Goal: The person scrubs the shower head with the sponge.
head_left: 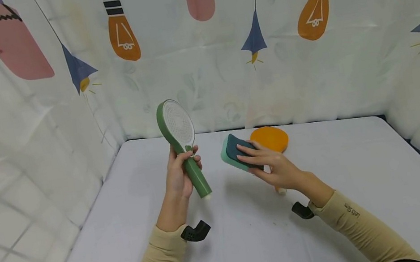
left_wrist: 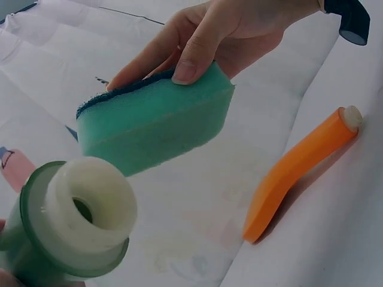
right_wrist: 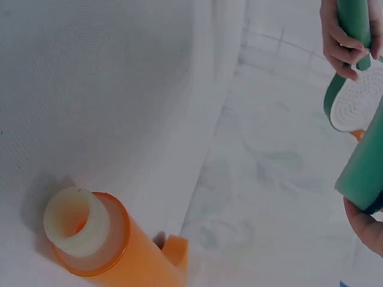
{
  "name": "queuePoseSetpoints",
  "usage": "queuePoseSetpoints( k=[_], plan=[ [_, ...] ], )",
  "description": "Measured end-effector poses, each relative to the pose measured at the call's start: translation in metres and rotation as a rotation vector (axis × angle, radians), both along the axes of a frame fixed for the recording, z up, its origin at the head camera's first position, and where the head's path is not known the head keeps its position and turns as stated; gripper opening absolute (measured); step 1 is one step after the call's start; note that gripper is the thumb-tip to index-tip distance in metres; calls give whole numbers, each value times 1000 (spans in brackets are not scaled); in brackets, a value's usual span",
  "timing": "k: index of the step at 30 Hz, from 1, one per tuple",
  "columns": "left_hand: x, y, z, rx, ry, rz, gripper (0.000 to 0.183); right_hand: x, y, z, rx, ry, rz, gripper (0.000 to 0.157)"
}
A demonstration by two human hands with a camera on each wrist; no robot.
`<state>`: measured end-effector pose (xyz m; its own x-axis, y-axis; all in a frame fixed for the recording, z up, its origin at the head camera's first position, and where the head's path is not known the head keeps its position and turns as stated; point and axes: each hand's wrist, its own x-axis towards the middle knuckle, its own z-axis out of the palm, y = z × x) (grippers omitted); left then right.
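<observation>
My left hand (head_left: 177,177) grips the handle of a green shower head (head_left: 198,179) above the table, its round white spray face tilted up. The white hollow end (left_wrist: 114,206) of that handle faces the left wrist camera. To the right, my right hand (head_left: 274,165) holds a sponge (left_wrist: 161,128) between thumb and fingers. This sponge is light green with a dark scouring layer, and its dark side shows under the fingers in the head view. An orange shower head (head_left: 270,138) lies on the table behind the right hand, its handle (left_wrist: 299,167) partly hidden there.
A white cloth covers the table (head_left: 251,242). Pale curtains (head_left: 194,79) printed with lamps and bulbs hang along the back and sides. Each wrist carries a small black camera mount (head_left: 195,232).
</observation>
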<state>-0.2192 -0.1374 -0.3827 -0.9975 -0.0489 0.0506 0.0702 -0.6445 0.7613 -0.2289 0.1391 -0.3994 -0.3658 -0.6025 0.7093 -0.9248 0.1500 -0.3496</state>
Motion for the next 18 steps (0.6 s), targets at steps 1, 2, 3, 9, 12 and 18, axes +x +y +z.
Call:
queuePoseSetpoints(
  k=[1,2,3,9,12,18],
  plan=[
    [0,0,0,5,-3,-10,76,0,-1,0,1,1,2,62],
    [0,0,0,9,-6,-19,77,0,-1,1,2,2,3,63],
    [0,-1,0,14,-10,-27,77,0,-2,1,1,4,6,63],
    [2,-1,0,89,-12,-87,49,1,-1,2,0,2,8,61],
    [2,-2,-1,122,-5,-97,49,2,-1,2,4,0,6,61],
    [2,-3,-4,117,-25,-93,58,1,-1,0,3,9,9,61]
  ],
)
